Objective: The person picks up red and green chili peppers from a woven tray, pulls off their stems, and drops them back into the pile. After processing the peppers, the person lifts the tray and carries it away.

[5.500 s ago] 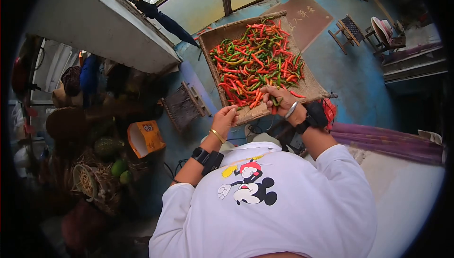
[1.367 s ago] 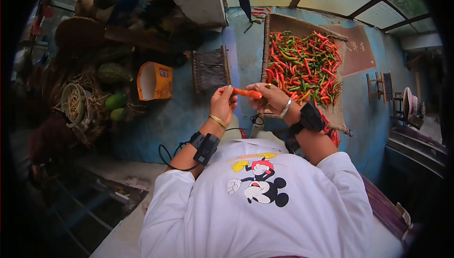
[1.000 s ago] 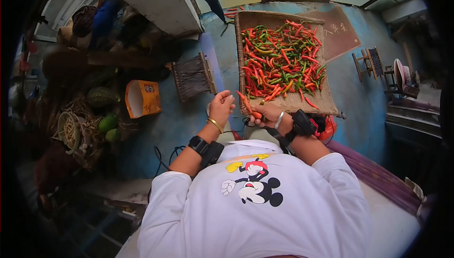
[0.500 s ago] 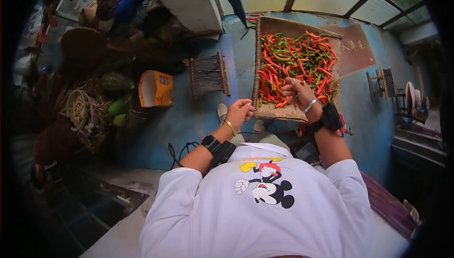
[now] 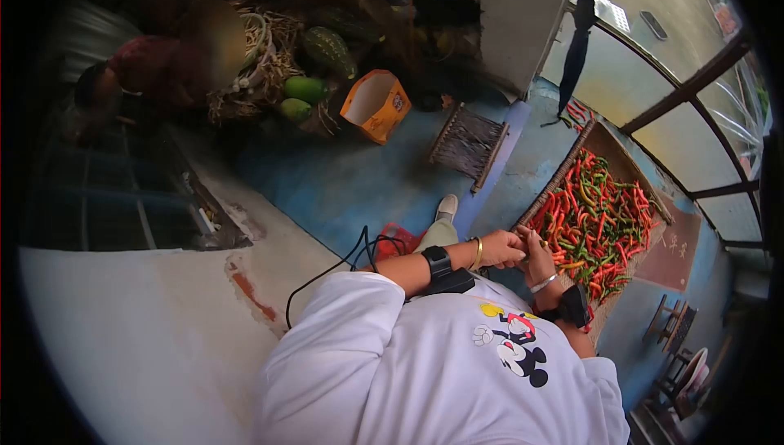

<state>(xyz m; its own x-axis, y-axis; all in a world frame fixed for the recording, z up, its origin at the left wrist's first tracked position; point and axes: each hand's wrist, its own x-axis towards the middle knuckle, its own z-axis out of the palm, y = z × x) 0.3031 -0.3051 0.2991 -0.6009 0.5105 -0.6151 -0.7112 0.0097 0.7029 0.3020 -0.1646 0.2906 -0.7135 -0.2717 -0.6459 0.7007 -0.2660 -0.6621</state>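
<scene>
Red, green and a few orange chilies point(image 5: 600, 220) are heaped in a shallow woven tray point(image 5: 557, 180) with a raised rim. My left hand point(image 5: 501, 250), below a gold bangle, is closed with its fingertips pinched together beside the tray's near left corner. Against it, my right hand point(image 5: 538, 262), wearing a silver bangle, is also closed, its fingers meeting the left fingertips. Anything between the fingers is too small to make out. Both hands are outside the heap.
A low woven stool point(image 5: 469, 147) stands left of the tray, then an orange box point(image 5: 376, 110). Green gourds point(image 5: 304, 90) and a striped melon point(image 5: 328, 51) lie near dried stalks. A folded umbrella point(image 5: 578, 37) hangs by the window. A black cable point(image 5: 327, 278) loops by my left arm.
My view has swung left, so the tray appears farther right and tilted. My right hand has come off the chilies to meet my left hand at the tray's near corner.
</scene>
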